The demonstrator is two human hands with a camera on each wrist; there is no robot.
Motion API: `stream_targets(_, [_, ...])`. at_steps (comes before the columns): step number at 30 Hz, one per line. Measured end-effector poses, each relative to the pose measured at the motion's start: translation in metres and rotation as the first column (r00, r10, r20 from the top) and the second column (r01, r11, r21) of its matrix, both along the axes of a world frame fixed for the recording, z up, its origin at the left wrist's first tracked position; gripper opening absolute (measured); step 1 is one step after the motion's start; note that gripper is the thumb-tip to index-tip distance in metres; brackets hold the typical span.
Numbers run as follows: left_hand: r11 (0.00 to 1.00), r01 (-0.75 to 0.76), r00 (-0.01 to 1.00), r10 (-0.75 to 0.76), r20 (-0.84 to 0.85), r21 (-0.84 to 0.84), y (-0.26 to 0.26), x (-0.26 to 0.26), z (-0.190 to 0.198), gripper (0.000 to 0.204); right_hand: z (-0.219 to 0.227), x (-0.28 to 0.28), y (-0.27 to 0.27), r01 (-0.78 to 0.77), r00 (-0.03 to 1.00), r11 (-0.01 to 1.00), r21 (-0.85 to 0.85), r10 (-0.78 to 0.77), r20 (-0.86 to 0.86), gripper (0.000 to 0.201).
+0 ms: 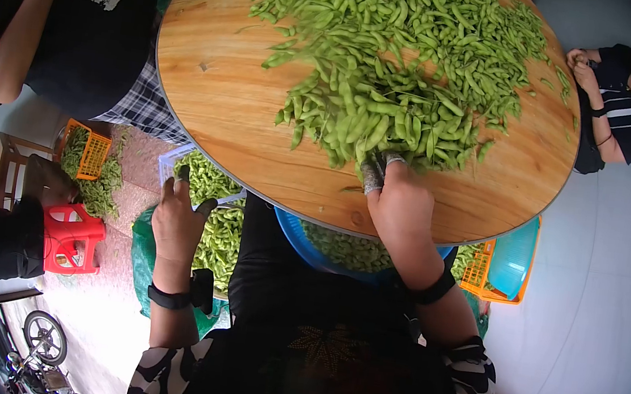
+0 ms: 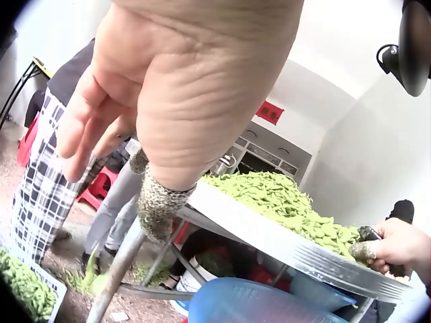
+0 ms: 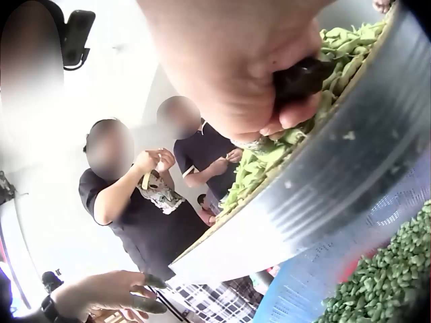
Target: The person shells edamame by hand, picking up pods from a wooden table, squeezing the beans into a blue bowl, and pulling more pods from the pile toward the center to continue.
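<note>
A big heap of green soybean pods (image 1: 376, 101) covers much of the round wooden table (image 1: 217, 96). At the heap's near edge my right hand (image 1: 404, 205) has its fingers curled, with pods gripped at the thumb and forefinger. Dark and silvery wraps cover those fingertips. Some pods just beyond it look blurred. My left hand (image 1: 178, 227) hangs off the table's left side with fingers apart and nothing held. Grey speckled wrap (image 2: 158, 208) covers its thumb tip. Below that hand, in the head view, are more pods (image 1: 218, 240) in a container.
A blue basin (image 1: 291, 234) of shelled beans sits under the table's near edge. Orange crates (image 1: 94, 156) stand at left, another (image 1: 480, 278) at right. A red stool (image 1: 71, 237) is at left. One person stands beyond the table's left side (image 1: 88, 47), another at right (image 1: 622, 110).
</note>
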State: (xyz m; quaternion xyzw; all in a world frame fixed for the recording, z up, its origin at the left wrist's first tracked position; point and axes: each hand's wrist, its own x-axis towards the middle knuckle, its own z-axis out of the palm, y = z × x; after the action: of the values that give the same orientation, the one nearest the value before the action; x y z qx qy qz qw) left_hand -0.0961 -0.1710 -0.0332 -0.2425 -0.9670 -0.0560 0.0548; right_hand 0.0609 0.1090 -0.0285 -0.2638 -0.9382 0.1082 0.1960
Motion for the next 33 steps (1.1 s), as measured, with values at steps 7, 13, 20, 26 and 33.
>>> stream_targets(7, [0.613,0.345,0.786,-0.603,0.138,0.711,0.073,0.044,0.023,0.032,0.023,0.023,0.012,-0.18,0.981,0.915,-0.362,0.141,-0.132,0.02])
stream_targets(13, [0.593,-0.167,-0.057,-0.803,0.593,0.787,0.125,0.074,0.024,0.025,0.03,0.054,0.007,-0.381,0.917,-0.17,-0.909,-0.193,-0.348,0.017])
stream_targets(20, [0.654,-0.64,-0.494,-0.752,0.436,0.403,0.131,0.082,0.02,0.027,0.022,0.07,0.006,-0.391,0.916,0.029,-0.92,-0.086,-0.392,0.02])
stream_targets(26, [0.569,-0.578,-0.165,-0.784,0.599,0.585,0.137,0.089,0.026,0.02,0.026,0.077,0.006,-0.317,0.944,0.432,-0.844,0.057,-0.325,0.025])
stream_targets(33, [0.613,-0.105,0.303,-0.73,0.612,0.783,0.141,0.096,0.027,0.01,0.03,0.083,0.003,-0.427,0.899,0.364,-0.828,0.273,-0.343,0.035])
